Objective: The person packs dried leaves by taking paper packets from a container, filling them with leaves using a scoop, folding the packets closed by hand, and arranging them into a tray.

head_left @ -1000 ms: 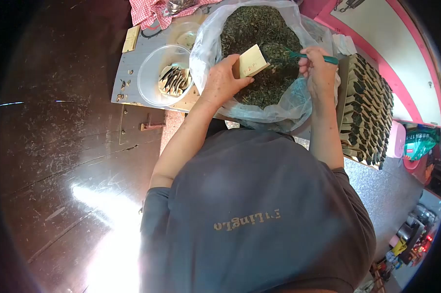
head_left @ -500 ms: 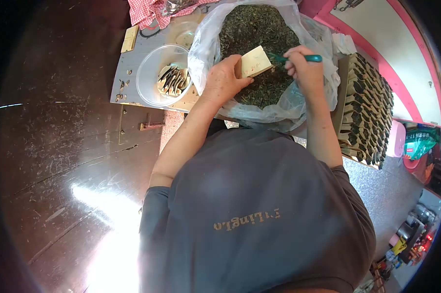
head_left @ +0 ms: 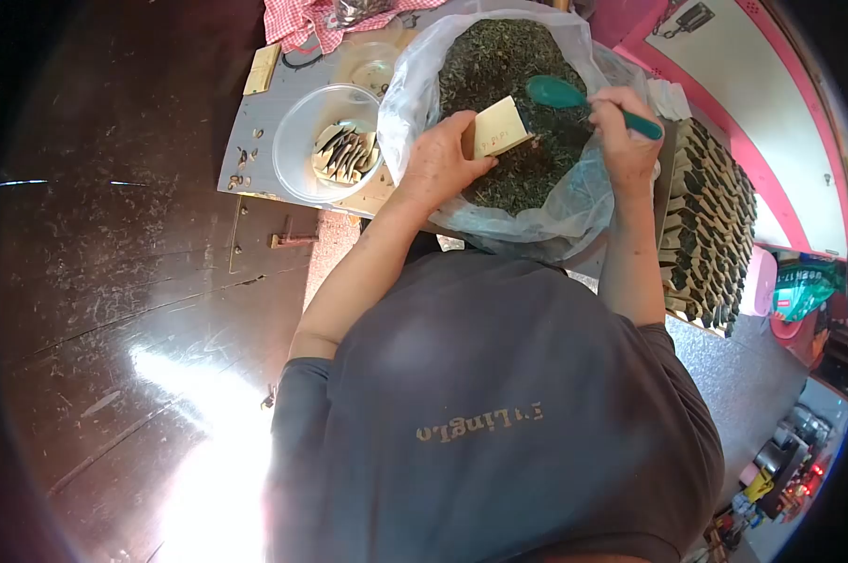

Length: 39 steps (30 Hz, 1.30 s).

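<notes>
My left hand point(head_left: 441, 164) is closed on a small cream paper packet point(head_left: 501, 129) with faint red print, holding it over a large clear plastic bag point(head_left: 407, 108). Dark dried leaves point(head_left: 499, 56), finely chopped, fill the bag. Wrapped around its handle, my right hand point(head_left: 625, 139) grips a green spoon point(head_left: 553, 92). The spoon's bowl is above the leaves, to the upper right of the packet and apart from it. Whether the packet contains leaves cannot be seen.
Left of the bag, a round clear tub point(head_left: 293, 141) holds several paper pieces point(head_left: 347, 155). A paper stack point(head_left: 261, 70) and a red checkered cloth point(head_left: 297, 23) lie behind it. To the right stand rows of leaf-filled packets point(head_left: 710, 225), beside a pink-edged cabinet point(head_left: 771, 122).
The spoon has come away from the packet, up and to the right with my right hand, and its bowl now shows. My left hand still holds the packet. The camera view has shifted slightly.
</notes>
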{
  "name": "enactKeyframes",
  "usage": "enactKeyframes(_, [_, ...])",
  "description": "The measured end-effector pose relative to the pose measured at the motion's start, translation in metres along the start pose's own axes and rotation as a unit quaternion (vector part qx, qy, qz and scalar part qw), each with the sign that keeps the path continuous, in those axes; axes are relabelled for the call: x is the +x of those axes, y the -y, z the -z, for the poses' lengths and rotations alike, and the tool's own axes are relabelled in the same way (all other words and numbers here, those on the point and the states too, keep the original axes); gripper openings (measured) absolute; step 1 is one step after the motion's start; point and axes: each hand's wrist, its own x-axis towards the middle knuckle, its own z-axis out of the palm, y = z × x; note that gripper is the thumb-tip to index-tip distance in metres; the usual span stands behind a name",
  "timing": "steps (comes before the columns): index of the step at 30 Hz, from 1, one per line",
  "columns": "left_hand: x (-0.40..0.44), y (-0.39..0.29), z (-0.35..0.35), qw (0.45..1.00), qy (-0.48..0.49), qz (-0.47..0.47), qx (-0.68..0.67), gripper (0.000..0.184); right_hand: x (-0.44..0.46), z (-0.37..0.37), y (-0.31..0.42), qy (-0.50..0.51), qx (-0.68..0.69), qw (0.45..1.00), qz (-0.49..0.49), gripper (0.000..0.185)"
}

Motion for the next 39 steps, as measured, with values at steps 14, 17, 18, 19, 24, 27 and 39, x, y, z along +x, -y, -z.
enactKeyframes(14, [-0.002, 0.004, -0.002, 1.000, -0.011, 0.004, 0.000, 0.061, -0.006, -0.067, -0.104, 0.122, -0.108, 0.986, 0.045, 0.017])
enactKeyframes(17, [-0.002, 0.005, -0.001, 1.000, -0.014, 0.005, -0.002, 0.062, -0.027, -0.069, -0.103, 0.084, -0.087, 0.993, 0.006, 0.015])
enactKeyframes(18, [-0.002, 0.004, 0.000, 1.000, -0.012, 0.008, -0.003, 0.063, -0.028, -0.067, -0.096, 0.084, -0.087, 0.993, 0.005, 0.015])
enactKeyframes(19, [-0.002, 0.004, 0.000, 1.000, -0.011, 0.009, -0.004, 0.063, -0.026, -0.065, -0.088, 0.093, -0.019, 0.982, -0.161, 0.014])
enactKeyframes(24, [-0.001, 0.002, 0.002, 1.000, -0.002, 0.027, -0.004, 0.062, -0.027, -0.045, -0.079, 0.048, 0.147, 0.921, -0.359, 0.019])
enactKeyframes(27, [-0.002, 0.005, 0.000, 1.000, -0.006, 0.018, -0.010, 0.062, -0.025, -0.024, -0.076, -0.021, 0.197, 0.917, -0.345, 0.020])
enactKeyframes(39, [0.001, -0.003, 0.000, 0.999, 0.001, 0.013, 0.031, 0.055, -0.015, 0.008, -0.040, -0.072, 0.236, 0.934, -0.259, 0.019])
